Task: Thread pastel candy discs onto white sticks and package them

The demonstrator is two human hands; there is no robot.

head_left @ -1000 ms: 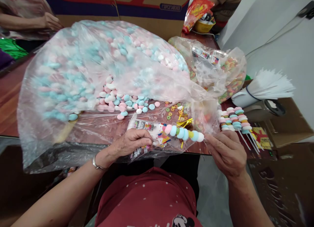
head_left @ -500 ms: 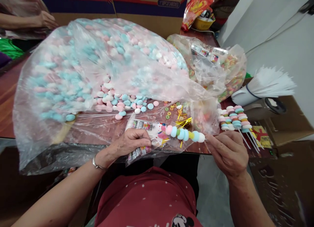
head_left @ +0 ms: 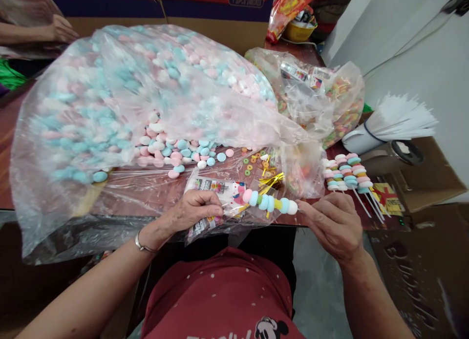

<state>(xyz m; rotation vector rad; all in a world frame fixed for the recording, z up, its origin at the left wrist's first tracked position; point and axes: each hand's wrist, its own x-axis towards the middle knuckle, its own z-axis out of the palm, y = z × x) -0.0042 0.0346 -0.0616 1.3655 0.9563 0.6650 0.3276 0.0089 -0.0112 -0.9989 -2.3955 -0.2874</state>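
My left hand pinches a clear printed plastic bag near the table's front edge. In my right hand is a candy skewer, held by its stick end. Pink, blue, green, yellow and white pieces are threaded along it. It points left, its pink tip at the right end of the printed bag; whether the tip is inside the bag I cannot tell. Gold twist ties and small ring candies lie just behind the skewer. Several finished-looking candy skewers lie beyond my right hand.
A large clear bag of pastel candies covers the table's left and middle, some spilling from its opening. Behind stands a bag of ring candies. White sticks fill a mug at right. Another person's hand shows at upper left.
The whole view has shifted slightly left. My right hand and the skewer have come a little closer to my left hand. Both grips look the same.
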